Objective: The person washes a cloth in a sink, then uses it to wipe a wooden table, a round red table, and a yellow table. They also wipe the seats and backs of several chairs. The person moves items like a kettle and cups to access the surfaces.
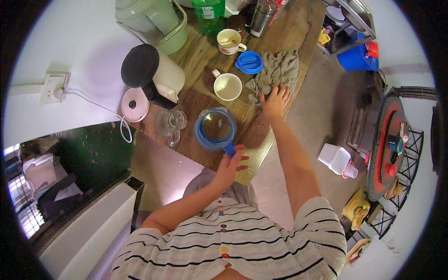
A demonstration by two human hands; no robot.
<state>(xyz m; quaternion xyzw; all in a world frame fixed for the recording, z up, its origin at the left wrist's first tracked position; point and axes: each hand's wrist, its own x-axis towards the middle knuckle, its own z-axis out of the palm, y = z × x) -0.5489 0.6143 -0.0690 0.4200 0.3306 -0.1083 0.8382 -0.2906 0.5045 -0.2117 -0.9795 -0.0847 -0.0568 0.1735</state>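
One clear jug with a blue rim (215,126) stands on the wooden table (303,25) at the frame's centre; our left hand (227,167) has its fingers loosely curled on the blue handle. Up and to the right, our right hand (275,103) lies with fingers spread on a crumpled grey cloth (278,70), flat rather than gripping. Above the jug we see a white cup (228,87) and a blue lid (248,62). Left of the jug sits what seems a glass pitcher (168,123), its outline hard to read.
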